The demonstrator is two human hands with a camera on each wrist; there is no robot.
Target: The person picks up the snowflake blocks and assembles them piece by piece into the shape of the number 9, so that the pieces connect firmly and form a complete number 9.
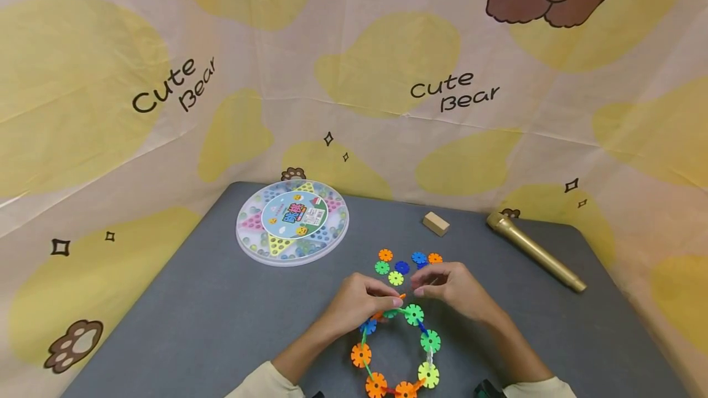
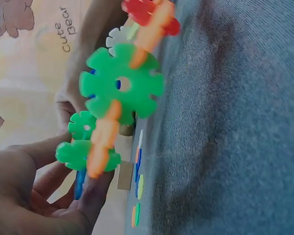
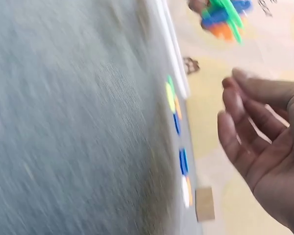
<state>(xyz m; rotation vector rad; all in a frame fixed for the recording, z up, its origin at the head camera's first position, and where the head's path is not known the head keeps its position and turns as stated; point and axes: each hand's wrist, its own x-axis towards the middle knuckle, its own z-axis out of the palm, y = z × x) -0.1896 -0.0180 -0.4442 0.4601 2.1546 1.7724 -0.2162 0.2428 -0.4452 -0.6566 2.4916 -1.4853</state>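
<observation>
Fingers of the left hand (image 1: 354,301) pinch the snowflake-disc ring (image 1: 413,315); right hand (image 1: 450,287) hovers beside it, loosely open.

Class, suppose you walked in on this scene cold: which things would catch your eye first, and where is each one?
First, the ring of bright snowflake discs at the near edge of the grey table, its top held in the grip of the left hand, with the right hand close beside. Beyond them lie loose discs; at the far left sits a round marble game box, and at the right a gold microphone.
</observation>
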